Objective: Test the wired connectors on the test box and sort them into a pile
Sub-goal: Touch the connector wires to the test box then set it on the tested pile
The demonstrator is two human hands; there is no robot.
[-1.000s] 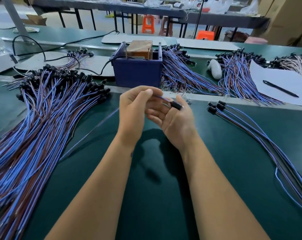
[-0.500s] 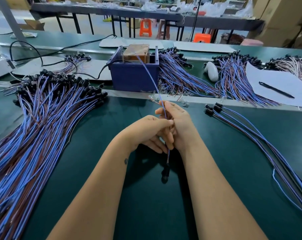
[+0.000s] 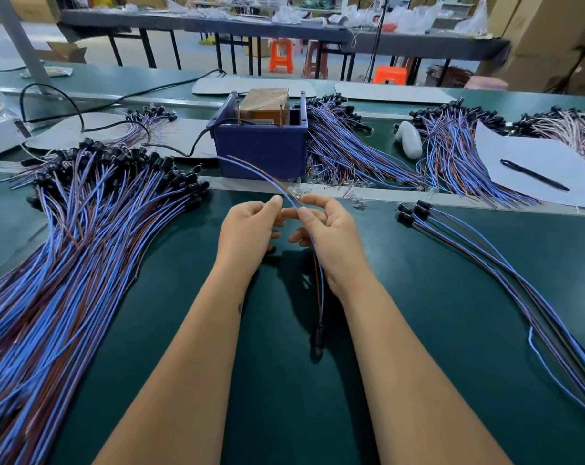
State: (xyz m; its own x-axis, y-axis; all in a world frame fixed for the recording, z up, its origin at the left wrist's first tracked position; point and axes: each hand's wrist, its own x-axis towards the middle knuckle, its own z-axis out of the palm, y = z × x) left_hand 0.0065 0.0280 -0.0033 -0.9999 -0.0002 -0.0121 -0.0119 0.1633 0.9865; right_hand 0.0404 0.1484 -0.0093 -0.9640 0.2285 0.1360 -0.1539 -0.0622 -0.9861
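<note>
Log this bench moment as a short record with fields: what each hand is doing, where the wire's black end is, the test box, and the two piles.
left hand: left hand curled beside the wire, grip unclear
right hand: right hand pinches the blue-and-brown wire pair
black connector: hangs low between the forearms
bare wire ends: point up toward the dark blue test box, not touching it
large pile of wired connectors: left on the green bench
small pile: right, a few wires

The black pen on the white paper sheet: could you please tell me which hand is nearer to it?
Right. The right hand sits centre-table, with the black pen on the white paper sheet further to its right; the left hand lies beyond it, further left.
</note>
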